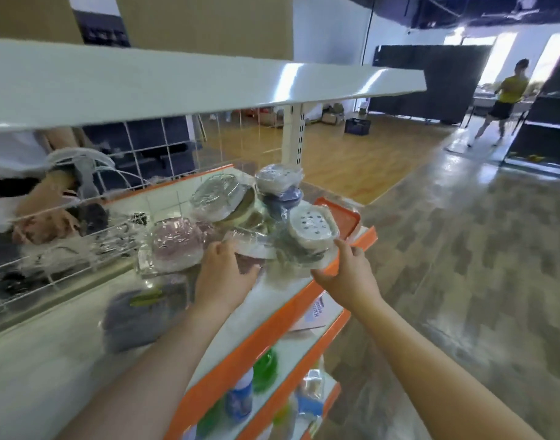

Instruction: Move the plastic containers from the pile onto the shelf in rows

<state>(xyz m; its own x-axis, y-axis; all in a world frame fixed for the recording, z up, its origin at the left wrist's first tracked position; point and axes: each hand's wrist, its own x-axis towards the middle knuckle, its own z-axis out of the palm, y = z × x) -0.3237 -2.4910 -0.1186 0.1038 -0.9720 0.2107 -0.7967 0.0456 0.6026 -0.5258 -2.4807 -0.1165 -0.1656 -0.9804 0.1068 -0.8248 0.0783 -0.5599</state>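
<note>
— Where's the pile [240,217]?
— On the shelf [208,328], wrapped tubs heaped just ahead of my hands.
— Your grip?
— Left hand [223,271] curls on a pink tub [250,262]; right hand [346,271] pinches the white tub [310,230] by its wrap.

Shelf [272,315] orange-edged, white top; containers [310,228] white, pink [177,242], blue-grey [281,198]; tray [342,217] orange.

shelf [66,360]: white board, orange front edge, wire grid at back | pile of wrapped plastic containers [240,217]: on shelf toward its right end | orange tray [339,217]: just right of pile, at shelf's end | grey wrapped container [135,315]: left of pile, lying apart, blurred
</note>
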